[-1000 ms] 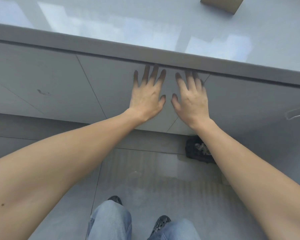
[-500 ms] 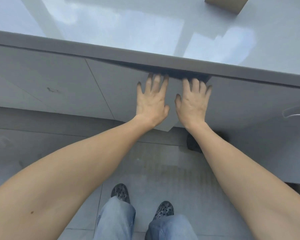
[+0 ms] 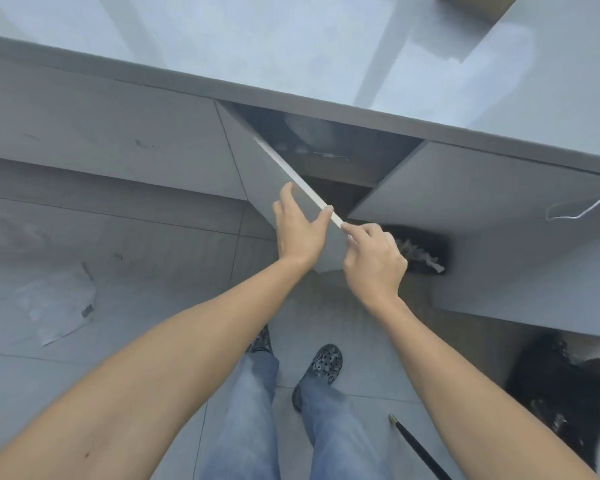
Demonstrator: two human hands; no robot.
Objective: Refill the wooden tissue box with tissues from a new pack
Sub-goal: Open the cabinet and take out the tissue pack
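Observation:
A grey cabinet door (image 3: pixel 257 161) under the counter (image 3: pixel 291 46) stands swung open towards me. My left hand (image 3: pixel 298 233) grips its free edge, thumb on the pale edge and fingers on the outer face. My right hand (image 3: pixel 374 261) pinches the same edge lower down, near the door's bottom corner. Inside the dark cabinet, pale wrapped packs (image 3: pixel 309 133) show dimly on a shelf. The corner of a wooden box (image 3: pixel 471 5) sits on the counter at the top right, mostly cut off by the frame.
Another grey door (image 3: pixel 465 188) flanks the opening on the right, with a white wire hanger (image 3: pixel 582 209) by it. On the floor lie crumpled plastic (image 3: pixel 49 306), a black bag (image 3: pixel 561 393), a black rod (image 3: pixel 416 448) and a dark object (image 3: pixel 420 251). My feet (image 3: pixel 323 365) stand below.
Both hands were flat against the closed doors; the left door has since swung open and my hands now hold its edge. I have stepped back, and the cabinet's inside is visible.

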